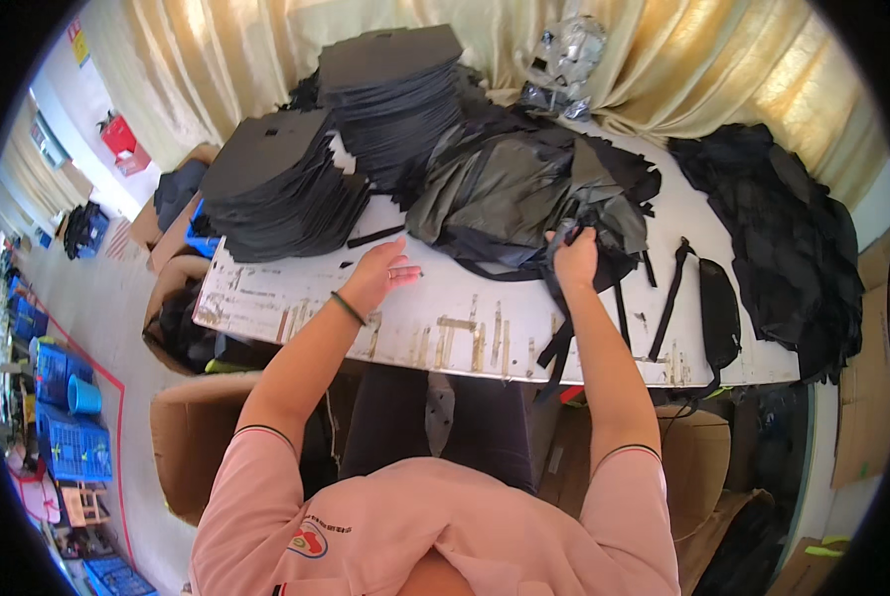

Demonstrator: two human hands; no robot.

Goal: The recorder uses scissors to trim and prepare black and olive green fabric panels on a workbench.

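A crumpled dark fabric bag [510,184] is spread across the middle of the white tabletop [435,323], and its near right edge is gripped by the right one of the two hands, the right hand [576,260], whose fingers are curled round a bunch of the black material. From beside that grip, a loose black strap [556,353] is hung over the front edge. The left hand [377,278] is held half open, fingers loosely spread, with nothing grasped, to the left of the bag and apart from it. Behind the left hand, dark flat panels are piled in a nearer stack [266,189] and a taller stack [390,99]. To the right of the bag, a slim black pouch [720,313] is laid near the front edge, and black fabric pieces [788,248] are heaped over the tabletop's right end.
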